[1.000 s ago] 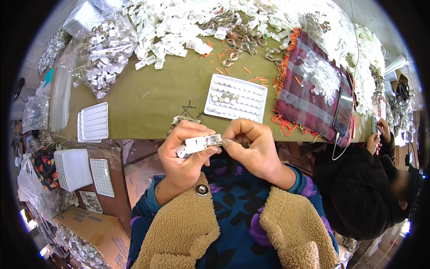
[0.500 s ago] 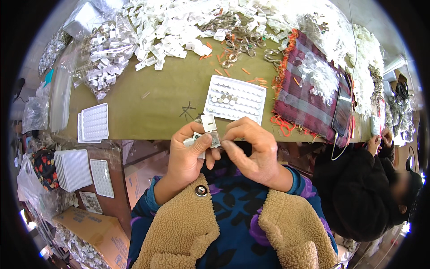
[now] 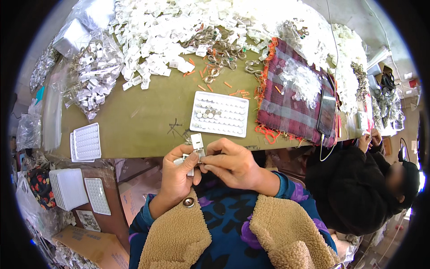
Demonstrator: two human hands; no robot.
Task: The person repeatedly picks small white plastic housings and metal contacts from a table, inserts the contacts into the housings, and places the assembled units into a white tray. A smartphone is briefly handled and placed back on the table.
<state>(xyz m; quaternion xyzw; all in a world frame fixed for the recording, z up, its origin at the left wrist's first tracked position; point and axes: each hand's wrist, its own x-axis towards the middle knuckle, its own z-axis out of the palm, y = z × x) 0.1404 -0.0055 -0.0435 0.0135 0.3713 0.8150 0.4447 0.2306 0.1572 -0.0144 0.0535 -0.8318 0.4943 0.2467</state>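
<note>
A small white plastic case (image 3: 197, 141), hinged and lying open, is gripped between the thumb and fingers of my left hand (image 3: 177, 174). One or more similar white pieces (image 3: 179, 160) are tucked in the same palm. My right hand (image 3: 236, 164) is closed in a pinch against the case's lower part; whatever lies between its fingertips is hidden. Just beyond my hands, on the table, is a white tray (image 3: 218, 131) with rows of round hollows. Several silver button cells (image 3: 209, 114) sit in it.
White cases (image 3: 152, 49) heap across the back, with metal clips (image 3: 221, 58) and orange strips (image 3: 201, 88) before them. On the right are a checked cloth (image 3: 286, 107) and a cabled phone (image 3: 327, 112). Trays (image 3: 86, 141) stand left. A person in black (image 3: 354, 188) works at right.
The table and its things have shifted down and left in the picture. My right fingertips have come in closer against the case, while my left hand keeps its grip.
</note>
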